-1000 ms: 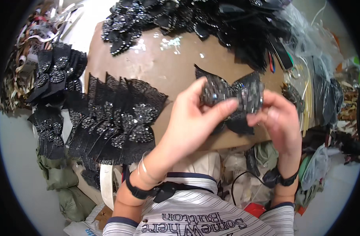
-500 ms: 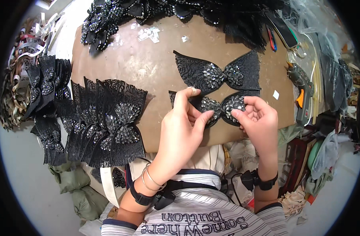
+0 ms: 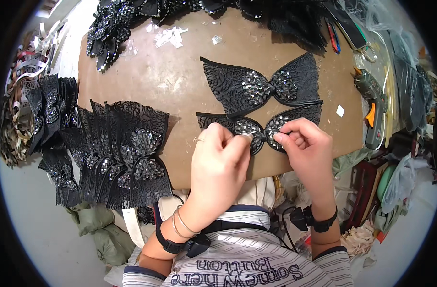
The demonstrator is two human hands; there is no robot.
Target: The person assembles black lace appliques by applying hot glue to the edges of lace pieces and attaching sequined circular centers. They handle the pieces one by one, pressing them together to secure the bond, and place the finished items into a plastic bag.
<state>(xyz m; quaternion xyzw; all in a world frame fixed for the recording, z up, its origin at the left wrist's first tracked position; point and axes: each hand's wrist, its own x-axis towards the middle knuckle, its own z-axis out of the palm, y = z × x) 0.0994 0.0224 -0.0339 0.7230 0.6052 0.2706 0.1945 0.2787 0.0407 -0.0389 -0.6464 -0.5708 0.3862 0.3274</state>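
Note:
In front of me lies a black lace bra-like piece [image 3: 277,125] with two beaded cups joined at a narrow middle. My right hand [image 3: 308,148] pinches the edge of its right cup between thumb and forefinger. My left hand [image 3: 219,165] is curled at the left cup, thumb and forefinger pressed together on its beads; it covers part of that cup, and a ring shows on one finger. Just beyond, a second matching lace piece [image 3: 271,86] lies flat, its lower edge close to the first.
An overlapping stack of similar lace pieces [image 3: 137,153] sits at the left of the brown board [image 3: 180,91]. More dark beaded pieces [image 3: 118,28] line the far edge. On the right are a glue gun [image 3: 371,107] with an orange trigger and a red-blue cutter [image 3: 332,36]. White scraps [image 3: 170,37] lie far left of centre.
My left hand's fingers, spread over the lace piece before, have curled into a pinch on the left cup. My right hand keeps its pinch on the right cup. The whole view has shifted slightly.

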